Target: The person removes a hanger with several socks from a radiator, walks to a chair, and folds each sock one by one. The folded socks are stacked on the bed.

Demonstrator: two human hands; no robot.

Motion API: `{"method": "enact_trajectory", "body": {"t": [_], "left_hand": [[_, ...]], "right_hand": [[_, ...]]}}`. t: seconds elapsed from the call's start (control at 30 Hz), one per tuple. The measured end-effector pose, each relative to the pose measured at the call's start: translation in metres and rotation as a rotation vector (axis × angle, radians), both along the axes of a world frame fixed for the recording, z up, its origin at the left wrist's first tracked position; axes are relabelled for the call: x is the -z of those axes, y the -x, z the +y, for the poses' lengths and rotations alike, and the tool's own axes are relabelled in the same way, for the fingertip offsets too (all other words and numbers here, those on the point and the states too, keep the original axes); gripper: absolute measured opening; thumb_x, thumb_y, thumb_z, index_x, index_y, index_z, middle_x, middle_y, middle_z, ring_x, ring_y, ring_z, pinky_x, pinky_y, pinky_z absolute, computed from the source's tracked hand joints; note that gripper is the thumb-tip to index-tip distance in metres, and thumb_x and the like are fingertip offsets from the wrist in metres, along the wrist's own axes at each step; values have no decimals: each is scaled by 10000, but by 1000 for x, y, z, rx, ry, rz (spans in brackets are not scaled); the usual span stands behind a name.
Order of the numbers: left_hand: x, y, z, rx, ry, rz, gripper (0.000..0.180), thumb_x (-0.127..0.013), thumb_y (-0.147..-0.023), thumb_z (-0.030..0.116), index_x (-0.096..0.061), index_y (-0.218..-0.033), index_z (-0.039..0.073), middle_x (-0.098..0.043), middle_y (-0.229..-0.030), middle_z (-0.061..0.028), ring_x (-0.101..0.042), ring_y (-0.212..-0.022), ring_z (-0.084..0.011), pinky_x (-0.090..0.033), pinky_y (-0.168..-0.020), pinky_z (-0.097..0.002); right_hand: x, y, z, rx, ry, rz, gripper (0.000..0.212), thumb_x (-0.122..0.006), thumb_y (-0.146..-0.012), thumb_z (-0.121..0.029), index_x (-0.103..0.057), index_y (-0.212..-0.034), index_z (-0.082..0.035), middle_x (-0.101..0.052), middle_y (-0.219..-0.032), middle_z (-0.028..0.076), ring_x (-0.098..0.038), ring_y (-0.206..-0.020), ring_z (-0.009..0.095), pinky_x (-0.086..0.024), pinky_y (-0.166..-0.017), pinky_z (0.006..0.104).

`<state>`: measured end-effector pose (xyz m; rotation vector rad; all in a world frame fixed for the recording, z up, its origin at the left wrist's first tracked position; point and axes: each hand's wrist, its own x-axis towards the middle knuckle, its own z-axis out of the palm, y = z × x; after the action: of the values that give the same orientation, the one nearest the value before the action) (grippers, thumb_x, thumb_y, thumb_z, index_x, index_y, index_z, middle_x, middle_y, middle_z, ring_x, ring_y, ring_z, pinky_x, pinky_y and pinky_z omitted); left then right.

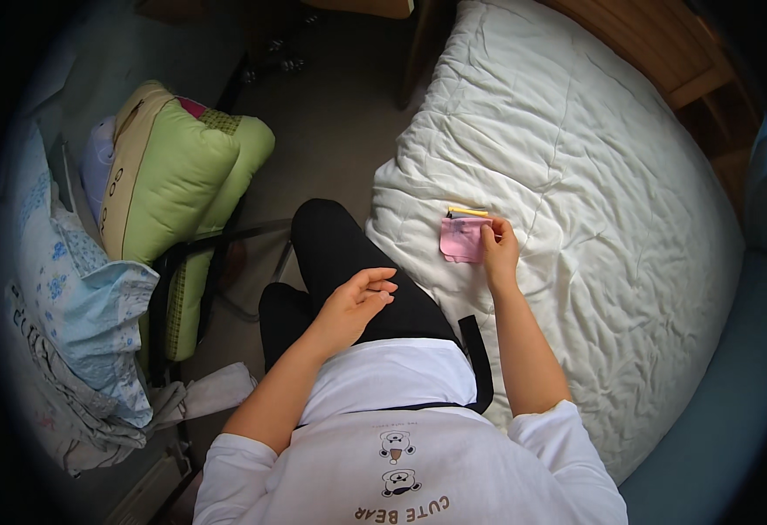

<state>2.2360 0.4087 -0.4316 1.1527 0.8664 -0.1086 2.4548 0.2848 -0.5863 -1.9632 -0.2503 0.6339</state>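
Note:
At the right edge of a small pink square piece (462, 242), my right hand (502, 252) is closed in a pinch. Whether the piece is cloth or paper I cannot tell; its lower edge looks uneven. A thin yellow strip (468, 212) with something dark beside it shows along its top edge. Both are over the white quilt (576, 262) on the bed. My left hand (355, 302) hovers above my black-clad thigh (335, 241), apart from the pink piece. Its fingers are loosely bent and hold nothing.
On the left, a green cushion (169, 188) rests on a dark-framed chair (252, 229). Beside it lies a heap of blue flowered fabric (77, 302). A wooden headboard (637, 39) borders the bed at the far right. Grey floor (335, 114) runs between chair and bed.

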Motion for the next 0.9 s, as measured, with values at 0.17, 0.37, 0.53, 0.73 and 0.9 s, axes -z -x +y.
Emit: {"method": "enact_trajectory", "body": {"t": [0.17, 0.37, 0.53, 0.73, 0.9], "left_hand": [[2, -2, -2, -3, 12, -33, 334, -473, -872, 105, -440, -1199, 43, -526, -1077, -77, -516, -970, -128, -399, -869, -254], [2, 0, -1, 11, -13, -42, 335, -465, -875, 108, -433, -1195, 14, -524, -1076, -104, -520, -973, -143, -405, -868, -256], [4, 6, 1, -13, -36, -46, 326, -470, -875, 107, -446, -1192, 36, -529, -1070, -82, -519, -962, -130, -397, -871, -252], [6, 12, 1, -33, -36, -32, 320, -468, -875, 95, -450, -1187, 31, -528, -1063, -79, -520, -959, -128, -395, -874, -250], [3, 16, 4, -41, -41, -15, 322, -466, -875, 95, -447, -1190, 31, -527, -1062, -78, -520, -964, -127, -394, -877, -249]], "right_hand": [[3, 1, -3, -55, 229, -427, 424, -636, -742, -236, -490, -1092, -46, -595, -838, 93, -565, -725, 223, -445, -707, 326], [1, -3, 9, -167, 206, 53, 374, -626, -732, -255, -510, -1008, -31, -595, -799, 107, -569, -716, 208, -440, -674, 306], [-12, 20, 9, -225, 88, 28, 271, -587, -743, -203, -492, -929, -30, -563, -731, 82, -530, -652, 175, -427, -627, 281], [-55, 11, 26, -203, 217, -234, 258, -581, -735, -229, -424, -843, -55, -558, -696, 145, -551, -633, 307, -422, -578, 377], [-50, 28, 62, -359, 435, -297, 288, -593, -745, -289, -442, -878, -83, -578, -782, 146, -567, -685, 346, -423, -594, 437]]}}
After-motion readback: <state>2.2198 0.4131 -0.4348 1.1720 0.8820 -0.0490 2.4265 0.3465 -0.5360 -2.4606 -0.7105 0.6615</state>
